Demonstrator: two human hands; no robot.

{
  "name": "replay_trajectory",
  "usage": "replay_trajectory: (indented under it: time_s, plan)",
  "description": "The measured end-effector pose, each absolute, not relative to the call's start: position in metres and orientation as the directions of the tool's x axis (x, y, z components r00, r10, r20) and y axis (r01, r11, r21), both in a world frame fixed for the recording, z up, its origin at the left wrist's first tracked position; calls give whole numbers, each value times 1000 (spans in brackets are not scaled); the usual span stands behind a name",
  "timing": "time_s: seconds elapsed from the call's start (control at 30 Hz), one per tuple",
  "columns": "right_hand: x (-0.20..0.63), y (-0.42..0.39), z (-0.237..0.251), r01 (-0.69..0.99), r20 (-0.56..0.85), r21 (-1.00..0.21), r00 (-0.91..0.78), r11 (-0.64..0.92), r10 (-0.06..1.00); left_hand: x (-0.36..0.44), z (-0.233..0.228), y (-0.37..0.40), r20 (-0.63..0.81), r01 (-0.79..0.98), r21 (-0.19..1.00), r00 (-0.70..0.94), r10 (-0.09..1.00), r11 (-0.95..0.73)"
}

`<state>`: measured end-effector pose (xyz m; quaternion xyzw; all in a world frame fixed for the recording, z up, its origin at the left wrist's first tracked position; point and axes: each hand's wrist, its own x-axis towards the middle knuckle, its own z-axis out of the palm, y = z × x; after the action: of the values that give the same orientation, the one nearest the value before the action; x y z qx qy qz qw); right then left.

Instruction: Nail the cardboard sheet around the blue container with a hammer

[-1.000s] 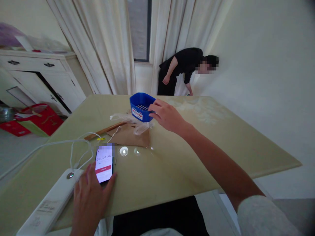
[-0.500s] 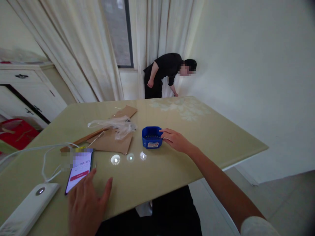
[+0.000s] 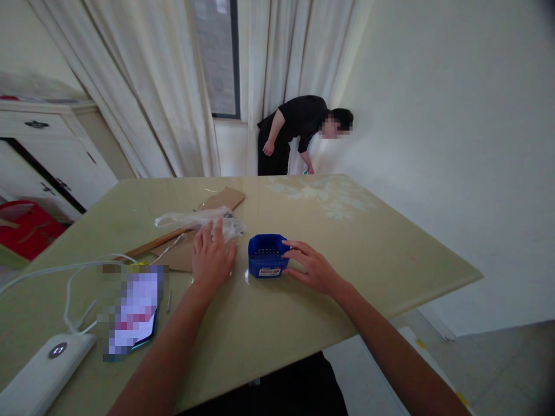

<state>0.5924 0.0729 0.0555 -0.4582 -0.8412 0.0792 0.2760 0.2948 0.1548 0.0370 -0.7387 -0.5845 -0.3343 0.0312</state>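
Note:
A small blue plastic basket (image 3: 266,261) with a perforated floor and a red-white label stands on the beige table (image 3: 390,254). My right hand (image 3: 313,267) rests against its right side, fingers touching the rim. My left hand (image 3: 211,256) lies flat and spread on the table just left of the basket, over the edge of a brown cardboard sheet (image 3: 180,254) and beside a crumpled clear plastic bag (image 3: 195,219).
A phone (image 3: 136,312) lies at the near left with a white cable (image 3: 65,271) and a white power strip (image 3: 39,375). A thin wooden strip (image 3: 150,244) lies by the cardboard. A person in black (image 3: 297,130) bends by the curtains beyond the table. White cabinet at left.
My left hand left the phone and moved right onto the table beside the basket. A second ago my right hand held the basket in the air; it now stands on the table.

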Motion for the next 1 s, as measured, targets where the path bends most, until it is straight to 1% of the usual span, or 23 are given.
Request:
replay_trajectory:
  time_s: [0.07,0.1,0.17,0.23,0.27,0.33,0.43,0.53,0.6,0.7,0.77,0.83,0.9,0.97,1.0]
  plan:
    - [591,72,56,722,420,-431,-370,541,829,292,27,156,428,939,296,36,903,-177]
    - [591,72,56,712,441,-461,-334,530,833,289,23,156,387,953,272,19,922,-133]
    - [588,74,59,680,492,-515,-265,523,829,283,19,156,359,962,237,39,933,-131]
    - [583,79,63,649,543,-547,-206,529,814,277,20,158,375,946,267,76,924,-186]
    - [580,82,67,640,561,-553,-185,532,807,274,21,160,391,922,324,74,918,-212]
    - [571,90,76,635,585,-549,-173,544,793,271,25,164,422,850,473,11,906,-231]
    - [552,106,94,640,582,-504,-244,580,775,269,28,170,473,687,671,-109,874,-278]
    - [528,133,111,646,531,-447,-365,619,765,272,29,172,519,471,784,-138,844,-405]
    - [508,156,117,650,465,-411,-454,639,760,276,29,171,540,376,801,-121,833,-465]
    - [474,194,118,680,319,-360,-553,639,769,284,29,167,570,334,790,-92,816,-515]
    - [454,217,115,688,203,-362,-600,629,773,288,28,164,595,329,771,-67,801,-545]
    - [441,237,114,712,97,-416,-584,566,806,288,27,163,608,340,755,-39,793,-561]
    - [438,255,114,737,74,-451,-530,503,844,286,26,163,588,391,755,-51,807,-526]
    - [444,271,116,734,107,-502,-473,458,875,282,23,164,562,506,737,-90,823,-448]
    - [450,278,117,721,133,-538,-439,437,889,280,22,164,549,576,708,-87,831,-408]
